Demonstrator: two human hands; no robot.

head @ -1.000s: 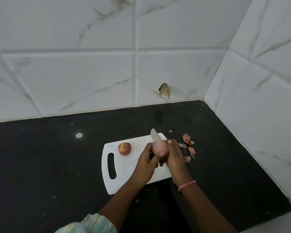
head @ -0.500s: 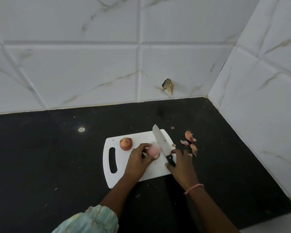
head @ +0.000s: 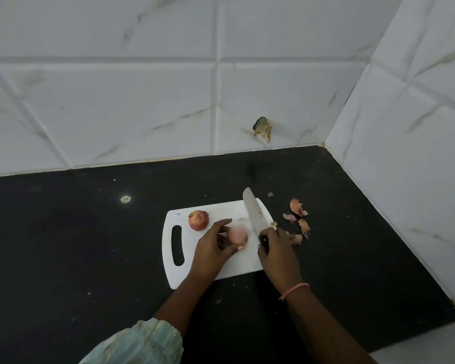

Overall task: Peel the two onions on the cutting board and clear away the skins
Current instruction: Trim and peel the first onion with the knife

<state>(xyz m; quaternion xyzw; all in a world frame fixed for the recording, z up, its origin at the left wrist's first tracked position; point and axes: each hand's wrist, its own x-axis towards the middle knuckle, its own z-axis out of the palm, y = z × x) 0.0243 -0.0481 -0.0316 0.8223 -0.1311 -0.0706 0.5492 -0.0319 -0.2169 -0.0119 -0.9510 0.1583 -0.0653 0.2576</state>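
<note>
**Peeled onion held on the board, knife laid flat beside it**

A white plastic cutting board with a slot handle (head: 179,269) lies on the black stone bench (head: 63,245). The left hand (head: 212,249) curls its fingers and thumb round a pale pink peeled onion (head: 237,235), which sits on the board near its middle. Just to the left, beyond the hand's fingertips, a red-brown unpeeled onion (head: 199,220) rests on the board near the far edge, apart from the hand.

The right hand (head: 279,254) grips the dark handle of a steel-bladed kitchen knife (head: 254,212). The blade lies low over the board's right side, its tip reaching past the far edge. It stands just right of the peeled onion without touching it.

Torn papery onion skins (head: 298,219) lie scattered on the bench to the right of the board, some beside the right hand's knuckles. A pink thread band (head: 294,288) circles the right wrist, and a pale green crinkled sleeve (head: 142,342) covers the left arm.
</note>
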